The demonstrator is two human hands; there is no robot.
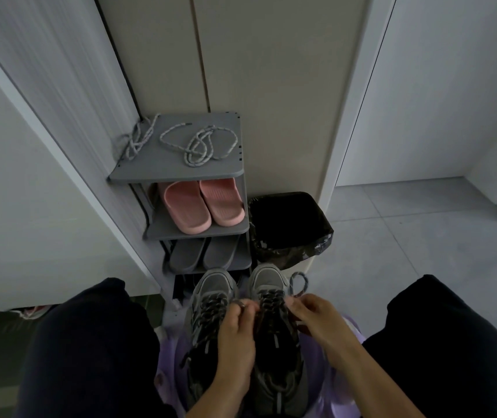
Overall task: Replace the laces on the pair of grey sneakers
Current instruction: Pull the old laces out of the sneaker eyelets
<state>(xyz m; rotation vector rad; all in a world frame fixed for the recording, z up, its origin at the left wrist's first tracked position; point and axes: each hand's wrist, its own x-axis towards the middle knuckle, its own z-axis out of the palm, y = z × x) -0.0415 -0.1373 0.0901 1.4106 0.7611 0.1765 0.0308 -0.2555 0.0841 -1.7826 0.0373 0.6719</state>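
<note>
Scene: a seated person looks down between their knees at two grey sneakers, toes pointing away, standing on something pale purple.
Left sneaker: threaded with a dark speckled cord; no hand on it.
Right sneaker: just beside the first, and both hands work on it.
Lace: dark and speckled, crossing the right sneaker's eyelets; a slack loop hangs out by the toe, on the right.
Left hand: fingers curled, tips pinching the lace at the eyelets nearest the toe.
Right hand: fingers curled, pinching the lace on the other side of the same row.
Spare laces: two pale speckled cords lie loose on top of a grey rack, well apart from the sneakers.
Rack shelves: pink slippers above, grey slippers below.
Bin: black-lined, just right of the rack.
Step in hand: likely working the lace through the right sneaker's front eyelets; whether in or out cannot be told.
Next move: probably calls for feeding the slack loop through one row at a time, with even pull on both sides.
</note>
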